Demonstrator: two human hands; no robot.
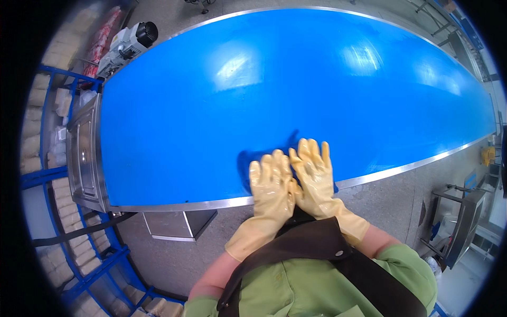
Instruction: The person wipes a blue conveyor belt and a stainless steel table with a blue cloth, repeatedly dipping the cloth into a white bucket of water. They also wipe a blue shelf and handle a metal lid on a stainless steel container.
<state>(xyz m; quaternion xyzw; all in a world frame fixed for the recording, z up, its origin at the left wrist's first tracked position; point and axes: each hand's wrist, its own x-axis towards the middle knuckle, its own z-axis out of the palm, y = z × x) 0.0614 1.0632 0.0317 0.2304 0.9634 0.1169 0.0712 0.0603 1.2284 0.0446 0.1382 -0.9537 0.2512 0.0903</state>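
My left hand (271, 184) and my right hand (317, 178) both wear wet-looking, pale yellow rubber gloves with long cuffs. They lie side by side over the near edge of a long blue conveyor belt (277, 111), thumbs touching or nearly so. The fingers point away from me, slightly apart, and neither hand grips anything. A dark shadow falls on the blue surface beyond the fingertips. Whether the palms press on the belt or hover just above it, I cannot tell. Below the wrists are a dark apron and a green shirt.
A metal rim (222, 204) borders the belt, with an electric motor (126, 45) at its far left. At the left stand blue racks (105, 263) holding several pale wrapped blocks (77, 237). A steel box (170, 225) is under the near edge; a steel frame (465, 226) stands right.
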